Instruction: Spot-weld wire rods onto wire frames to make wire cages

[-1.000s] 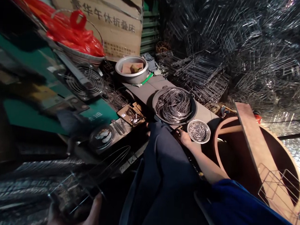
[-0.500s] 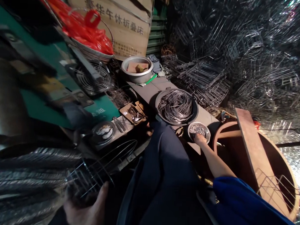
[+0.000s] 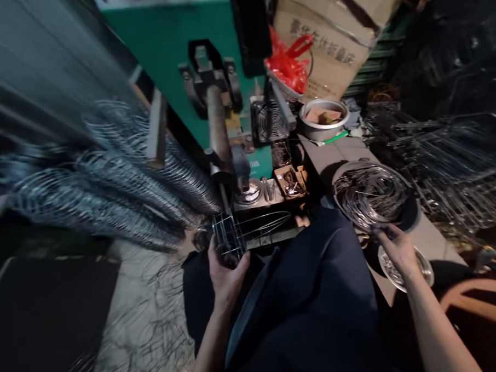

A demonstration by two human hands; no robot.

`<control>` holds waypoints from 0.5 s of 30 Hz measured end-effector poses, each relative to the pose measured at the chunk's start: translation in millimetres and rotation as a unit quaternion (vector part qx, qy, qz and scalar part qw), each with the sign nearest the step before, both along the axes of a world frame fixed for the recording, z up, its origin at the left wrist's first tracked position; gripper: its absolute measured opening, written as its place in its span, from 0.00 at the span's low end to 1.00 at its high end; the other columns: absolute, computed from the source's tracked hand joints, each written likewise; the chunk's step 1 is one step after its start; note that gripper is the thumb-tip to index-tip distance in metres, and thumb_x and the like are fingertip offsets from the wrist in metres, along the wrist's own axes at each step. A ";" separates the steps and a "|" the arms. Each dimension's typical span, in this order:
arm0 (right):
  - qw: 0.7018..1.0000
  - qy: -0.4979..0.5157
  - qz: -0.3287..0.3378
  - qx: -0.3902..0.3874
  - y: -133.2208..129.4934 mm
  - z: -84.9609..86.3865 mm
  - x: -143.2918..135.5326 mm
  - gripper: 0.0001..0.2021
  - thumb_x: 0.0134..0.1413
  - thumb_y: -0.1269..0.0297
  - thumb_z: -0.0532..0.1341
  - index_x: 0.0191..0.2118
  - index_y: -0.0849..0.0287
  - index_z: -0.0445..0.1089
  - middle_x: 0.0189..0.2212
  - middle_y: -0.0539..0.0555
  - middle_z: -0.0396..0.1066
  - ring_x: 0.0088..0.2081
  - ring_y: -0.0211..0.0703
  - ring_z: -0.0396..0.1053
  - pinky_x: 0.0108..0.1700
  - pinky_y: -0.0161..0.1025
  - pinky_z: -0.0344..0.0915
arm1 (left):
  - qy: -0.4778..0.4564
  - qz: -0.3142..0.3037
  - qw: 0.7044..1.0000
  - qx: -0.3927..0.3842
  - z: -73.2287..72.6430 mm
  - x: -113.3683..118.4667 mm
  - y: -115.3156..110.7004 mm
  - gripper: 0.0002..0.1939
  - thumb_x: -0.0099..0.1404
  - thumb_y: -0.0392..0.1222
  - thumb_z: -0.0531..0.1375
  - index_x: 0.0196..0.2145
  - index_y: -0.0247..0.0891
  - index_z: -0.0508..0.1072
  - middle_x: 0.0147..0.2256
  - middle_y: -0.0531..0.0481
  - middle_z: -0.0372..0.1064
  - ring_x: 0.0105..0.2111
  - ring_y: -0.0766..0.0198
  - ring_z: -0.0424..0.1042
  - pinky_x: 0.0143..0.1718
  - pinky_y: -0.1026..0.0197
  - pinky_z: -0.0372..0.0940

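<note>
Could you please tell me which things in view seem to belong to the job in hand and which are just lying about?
Apparently in use:
wire frame, held in the left hand
metal bowl, beneath the right hand
wire-filled basin, near that hand
green machine, beyond the frame

Apparently just lying about:
red plastic bag
cardboard box
silver pan

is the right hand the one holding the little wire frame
No, the left hand holds the wire frame, while the right hand is apart from it, near the small bowl.
</note>
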State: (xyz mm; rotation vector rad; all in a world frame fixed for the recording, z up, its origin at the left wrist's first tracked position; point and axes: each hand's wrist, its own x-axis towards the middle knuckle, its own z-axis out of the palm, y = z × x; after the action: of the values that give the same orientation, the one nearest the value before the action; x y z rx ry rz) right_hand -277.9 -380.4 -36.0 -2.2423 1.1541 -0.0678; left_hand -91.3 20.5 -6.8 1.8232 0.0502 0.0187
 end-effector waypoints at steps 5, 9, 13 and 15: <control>0.894 -0.292 0.339 -0.020 94.5 72.4 106.9 0.12 0.66 0.59 0.58 0.48 0.54 0.75 0.47 0.55 0.76 0.53 0.52 0.70 0.57 0.49 0.65 | 0.003 0.004 1.000 -0.013 4.2 -8.2 7.2 0.49 0.51 0.47 0.71 0.66 0.43 0.54 0.38 0.53 0.64 0.23 0.75 0.60 0.23 0.69 0.63; 0.801 -0.309 0.506 -0.089 151.1 93.2 159.6 0.11 0.67 0.68 0.56 0.48 0.55 0.74 0.42 0.55 0.78 0.59 0.51 0.65 0.59 0.52 0.59 | 0.015 -0.002 1.000 -0.007 10.6 -11.0 16.9 0.50 0.53 0.47 0.70 0.68 0.42 0.50 0.34 0.55 0.64 0.22 0.74 0.60 0.23 0.68 0.62; 0.778 -0.275 0.552 -0.118 169.6 78.4 183.7 0.10 0.67 0.71 0.56 0.47 0.56 0.73 0.42 0.56 0.78 0.59 0.52 0.65 0.61 0.57 0.52 | 0.019 0.009 1.000 -0.008 11.1 -8.2 26.2 0.49 0.54 0.46 0.69 0.67 0.41 0.50 0.35 0.54 0.65 0.23 0.72 0.62 0.25 0.67 0.65; 0.774 -0.265 0.562 -0.122 174.1 70.6 190.5 0.11 0.66 0.72 0.56 0.48 0.56 0.73 0.42 0.56 0.78 0.58 0.53 0.66 0.60 0.58 0.50 | 0.022 0.010 1.000 -0.010 9.0 -5.2 29.3 0.48 0.54 0.46 0.69 0.67 0.40 0.51 0.33 0.55 0.64 0.23 0.72 0.62 0.25 0.66 0.64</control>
State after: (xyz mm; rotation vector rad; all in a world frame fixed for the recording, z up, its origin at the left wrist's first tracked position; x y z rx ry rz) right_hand -87.4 -206.3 34.6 -2.5172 -0.6008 -0.3412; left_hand -96.5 49.8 2.2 1.8032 0.0986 -0.0073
